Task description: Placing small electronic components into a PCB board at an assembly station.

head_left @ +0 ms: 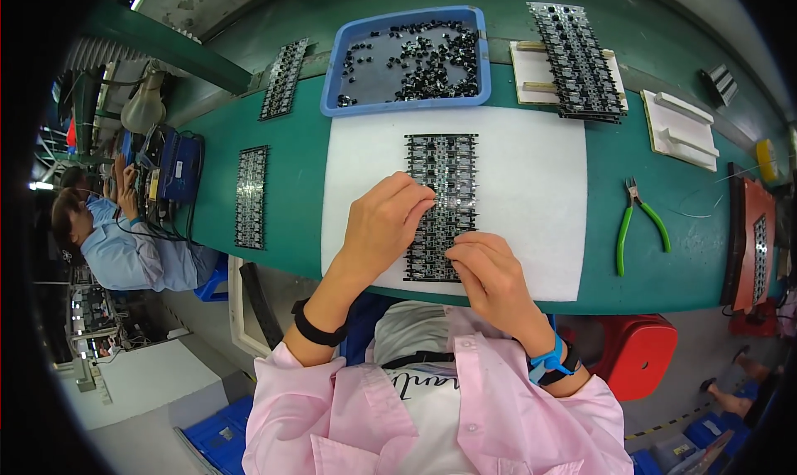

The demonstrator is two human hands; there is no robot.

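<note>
A long black circuit board panel [442, 161], packed with small parts, lies lengthwise on a white foam sheet [531, 201] in front of me. My left hand [383, 219] is over the panel's left edge near its middle, thumb and fingertips pinched together. My right hand [490, 267] is lower, at the panel's right edge, with thumb and forefinger also pinched. Whatever either pinch holds is too small or hidden to make out. Beyond the panel stands a blue tray [407, 105] holding many small black and silver components [436, 68].
More board panels lie at left [251, 197] and far left [284, 78]. A stack of panels [577, 60] rests on a white holder at far right, beside another white holder [681, 130]. Green-handled cutters [638, 222] lie right. A co-worker [124, 242] sits left; a red stool [639, 350] stands below.
</note>
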